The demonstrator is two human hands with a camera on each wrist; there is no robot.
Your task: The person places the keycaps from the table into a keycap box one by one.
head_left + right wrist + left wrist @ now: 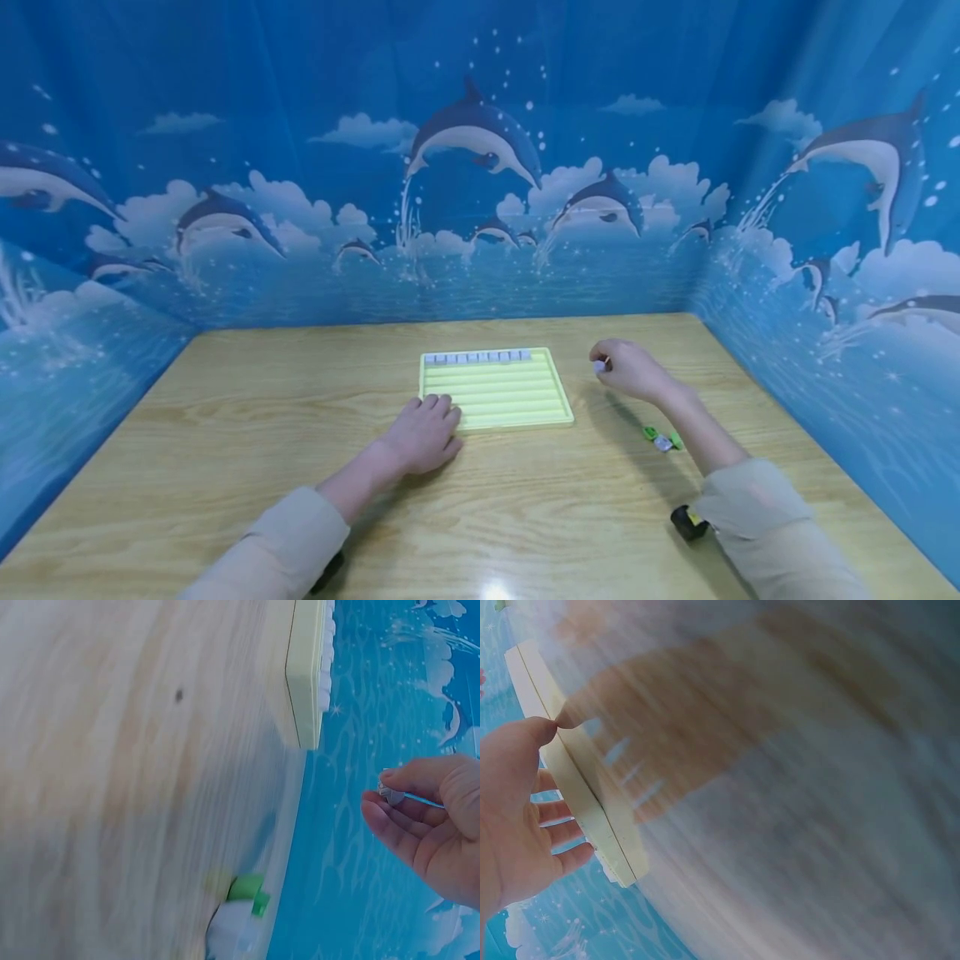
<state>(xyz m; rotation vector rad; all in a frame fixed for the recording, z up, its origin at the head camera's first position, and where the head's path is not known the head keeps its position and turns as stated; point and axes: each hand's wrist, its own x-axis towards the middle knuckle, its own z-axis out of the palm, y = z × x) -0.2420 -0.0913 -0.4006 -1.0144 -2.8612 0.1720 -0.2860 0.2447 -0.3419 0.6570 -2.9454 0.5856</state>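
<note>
A pale yellow-green tray (pixel 510 408) with several long ridged rows lies on the table, and small white blocks (pixel 477 357) line its back row. My left hand (pixel 424 433) rests at the tray's near left corner. In the left wrist view its thumb (pixel 541 730) touches the tray's near edge while the other fingers extend over the top. Right of the tray, my raised right hand (pixel 628 368) pinches a small whitish block (pixel 391 794) between thumb and fingertips, above the table.
Several small green and whitish pieces (pixel 663 442) lie on the wood-grain table (pixel 495 500), near my right forearm. A blue dolphin-print curtain (pixel 465 275) surrounds the back and sides. A black device (pixel 687 523) sits under the right cuff.
</note>
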